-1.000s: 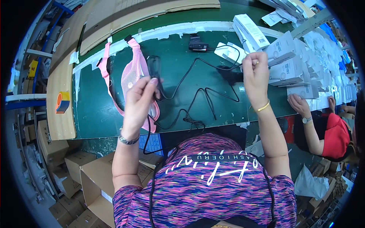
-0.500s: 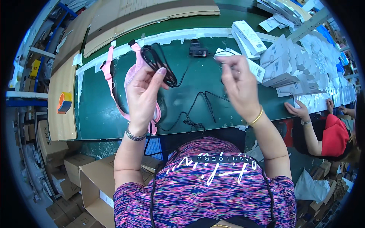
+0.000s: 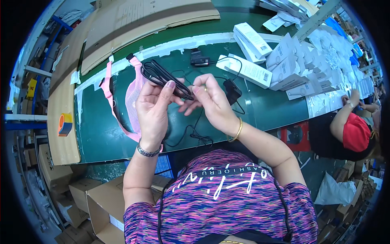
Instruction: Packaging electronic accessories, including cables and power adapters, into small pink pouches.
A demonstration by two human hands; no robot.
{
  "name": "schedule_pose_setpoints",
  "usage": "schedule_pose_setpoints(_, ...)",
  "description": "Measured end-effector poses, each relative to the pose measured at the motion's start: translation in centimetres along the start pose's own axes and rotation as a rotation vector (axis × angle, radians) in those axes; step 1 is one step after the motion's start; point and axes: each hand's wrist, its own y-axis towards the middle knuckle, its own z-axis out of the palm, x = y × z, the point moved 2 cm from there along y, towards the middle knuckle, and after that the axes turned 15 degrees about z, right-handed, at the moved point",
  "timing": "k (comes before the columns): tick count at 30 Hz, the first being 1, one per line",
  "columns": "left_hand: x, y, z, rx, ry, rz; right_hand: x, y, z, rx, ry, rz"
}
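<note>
My left hand [image 3: 153,112] is closed round a coiled bundle of black cable [image 3: 164,77], its thumb pressed on top of the loops. At the lower right end of the bundle, my right hand [image 3: 215,103] has its thumb and fingers closed on the cable; the exact pinch is partly hidden. Beyond the right hand lies a black plug-like block [image 3: 232,91] with a thin cord. Farther back sits a small black boxy device [image 3: 199,59]. A pink mesh piece with straps and black buckles [image 3: 132,95] lies left of my left hand.
White boxes [image 3: 248,72] lie behind my right hand, with many upright white packages [image 3: 286,65] to their right. An orange tape roll [image 3: 65,124] stands on cardboard at the left. A co-worker in red [image 3: 356,132] is at the right. Cardboard boxes [image 3: 103,203] stand below the table.
My right hand has moved left and down to the cable bundle, meeting my left hand. The bundle now lies more gathered and flatter. The black block has come into view on the table.
</note>
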Motion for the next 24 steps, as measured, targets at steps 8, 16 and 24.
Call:
schedule_pose_setpoints(8,0.7,-0.1,-1.9,0.038,0.032,-0.085,3.0,-0.8,-1.0,-0.207,-0.571,-0.081)
schedule_pose_setpoints(16,1.8,-1.3,0.1,0.052,0.092,-0.034,0.4,0.5,0.8,-0.589,-0.918,-0.660)
schedule_pose_setpoints(24,0.3,-0.8,-3.5,0.082,0.112,-0.074,5.1,-0.1,-4.4,-0.807,-0.978,-0.713)
